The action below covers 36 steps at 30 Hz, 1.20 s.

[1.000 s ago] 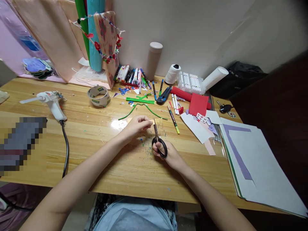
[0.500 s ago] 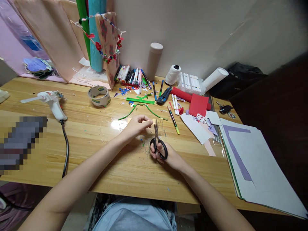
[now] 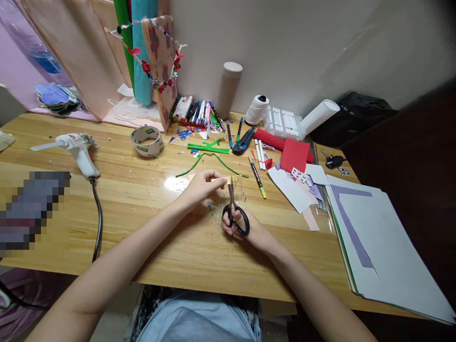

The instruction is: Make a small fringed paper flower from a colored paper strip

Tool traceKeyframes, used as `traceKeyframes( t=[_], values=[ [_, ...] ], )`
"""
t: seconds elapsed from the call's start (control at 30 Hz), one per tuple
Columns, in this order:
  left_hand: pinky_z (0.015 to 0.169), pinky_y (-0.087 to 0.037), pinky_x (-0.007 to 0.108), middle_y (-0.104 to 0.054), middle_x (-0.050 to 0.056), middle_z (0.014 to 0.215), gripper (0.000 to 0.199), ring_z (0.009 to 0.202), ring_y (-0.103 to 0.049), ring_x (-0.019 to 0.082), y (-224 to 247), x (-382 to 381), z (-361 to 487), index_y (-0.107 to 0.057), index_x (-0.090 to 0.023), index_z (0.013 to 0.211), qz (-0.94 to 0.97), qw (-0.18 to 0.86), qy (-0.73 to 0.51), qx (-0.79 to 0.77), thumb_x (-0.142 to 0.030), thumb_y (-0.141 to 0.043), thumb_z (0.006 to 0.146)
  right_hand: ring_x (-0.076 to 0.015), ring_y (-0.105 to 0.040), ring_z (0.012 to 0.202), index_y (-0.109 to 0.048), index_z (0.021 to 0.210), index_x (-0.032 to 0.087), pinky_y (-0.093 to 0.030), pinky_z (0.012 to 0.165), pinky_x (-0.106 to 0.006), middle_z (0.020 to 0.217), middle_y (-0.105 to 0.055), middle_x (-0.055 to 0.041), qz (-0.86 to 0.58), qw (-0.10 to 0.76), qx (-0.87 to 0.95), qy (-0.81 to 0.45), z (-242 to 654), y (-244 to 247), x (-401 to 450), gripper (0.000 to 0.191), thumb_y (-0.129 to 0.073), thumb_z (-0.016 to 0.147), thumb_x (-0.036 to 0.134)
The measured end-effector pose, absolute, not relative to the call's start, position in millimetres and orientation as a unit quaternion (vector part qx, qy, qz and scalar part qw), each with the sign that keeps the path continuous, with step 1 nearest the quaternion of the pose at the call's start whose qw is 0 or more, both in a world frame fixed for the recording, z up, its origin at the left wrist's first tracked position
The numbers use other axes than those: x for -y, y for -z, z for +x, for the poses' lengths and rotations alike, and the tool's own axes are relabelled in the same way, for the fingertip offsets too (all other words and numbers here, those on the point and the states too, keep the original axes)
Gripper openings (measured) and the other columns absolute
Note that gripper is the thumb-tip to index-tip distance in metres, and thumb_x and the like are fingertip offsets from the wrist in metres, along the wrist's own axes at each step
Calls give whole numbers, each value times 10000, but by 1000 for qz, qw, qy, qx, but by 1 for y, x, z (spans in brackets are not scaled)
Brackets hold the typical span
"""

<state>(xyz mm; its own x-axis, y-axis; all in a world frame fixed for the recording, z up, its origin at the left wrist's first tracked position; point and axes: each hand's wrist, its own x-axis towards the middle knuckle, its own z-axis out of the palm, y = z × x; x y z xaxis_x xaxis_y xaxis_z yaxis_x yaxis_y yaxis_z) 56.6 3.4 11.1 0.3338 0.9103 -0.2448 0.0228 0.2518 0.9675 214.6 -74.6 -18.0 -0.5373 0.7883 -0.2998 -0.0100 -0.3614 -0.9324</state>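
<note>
Near the middle of the wooden table (image 3: 171,256), my left hand (image 3: 204,185) pinches a thin strip of pale orange paper (image 3: 224,180). My right hand (image 3: 240,227) is wrapped round the black handles of the scissors (image 3: 232,194), whose blades point away from me and meet the strip's right end. Just beyond my hands lies a bent green wire (image 3: 195,163). Tiny paper scraps are scattered under and around the scissors.
A glue gun (image 3: 80,154) with its black cord and a tape roll (image 3: 147,141) are at left. Behind are markers (image 3: 192,111), a utility knife (image 3: 243,141) and a tall bottle (image 3: 230,90). Red paper (image 3: 295,154) and large white sheets (image 3: 384,237) are at right.
The scissors and my right hand have shifted very slightly to the right. My left hand still pinches the paper strip.
</note>
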Motion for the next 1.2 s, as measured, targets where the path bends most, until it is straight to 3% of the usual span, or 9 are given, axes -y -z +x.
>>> traceKeyframes(
  t=[0.57,1.2],
  values=[
    [460,-295,199,-529,-23,600,228,469,-401,57,-14,-2,55,-532,-145,640,504,651,-337,-457,-343,-637,687,-54,-258,449,-415,691,180,-147,389,-193,553,-364,50,-420,290,479,-715,213,14,74,563,-459,723,740],
    [494,-241,217,-453,-43,551,255,494,-350,59,-10,-6,55,-536,-142,601,485,681,-355,-419,-356,-661,664,-53,-275,428,-393,641,188,-175,381,-206,527,-363,49,-457,319,488,-672,210,10,74,531,-506,728,700]
  ],
)
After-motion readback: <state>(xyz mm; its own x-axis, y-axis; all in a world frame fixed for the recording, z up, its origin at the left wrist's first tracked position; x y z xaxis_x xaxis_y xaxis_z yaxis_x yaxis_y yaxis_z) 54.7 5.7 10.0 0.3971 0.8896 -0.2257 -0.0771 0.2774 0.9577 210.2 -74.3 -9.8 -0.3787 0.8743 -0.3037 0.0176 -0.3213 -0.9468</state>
